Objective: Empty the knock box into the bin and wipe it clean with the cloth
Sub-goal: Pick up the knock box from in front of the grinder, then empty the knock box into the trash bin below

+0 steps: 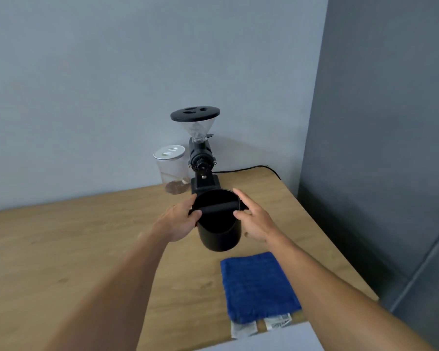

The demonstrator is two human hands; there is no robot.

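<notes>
The black round knock box [218,231] stands on the wooden table [61,244], its knock bar across the open top. My left hand [180,219] grips its left side, thumb over the bar's left end. My right hand [254,219] rests against the right side with fingers spread, thumb near the bar's right end. A folded blue cloth [257,282] lies on the table just in front of the box, to the right. The inside of the box is dark; its contents cannot be made out. No bin is in view.
A black coffee grinder [200,158] with a clear hopper stands right behind the box. A clear lidded jar [171,171] sits to its left by the wall. A black cable [259,168] runs along the back. The table's right edge borders a dark grey panel [378,148].
</notes>
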